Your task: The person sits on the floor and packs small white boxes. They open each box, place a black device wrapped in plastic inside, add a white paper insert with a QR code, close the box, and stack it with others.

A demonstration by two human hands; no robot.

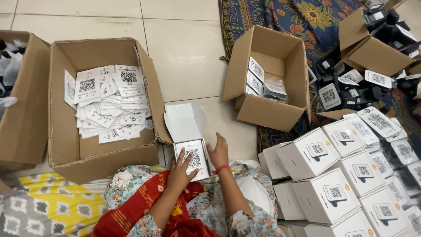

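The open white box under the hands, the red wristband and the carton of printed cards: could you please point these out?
open white box (193,159): head view, on the card lying in it.
red wristband (221,168): head view, on the band's top.
carton of printed cards (105,163): head view, on its front wall.

White small box (191,145), brown cardboard carton (66,131), blue floral rug (307,17), red bangle (221,168)

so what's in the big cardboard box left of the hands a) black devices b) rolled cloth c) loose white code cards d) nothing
c, the big cardboard box holds a heap of loose white code cards, while the left hand and right hand rest on a small open white box.
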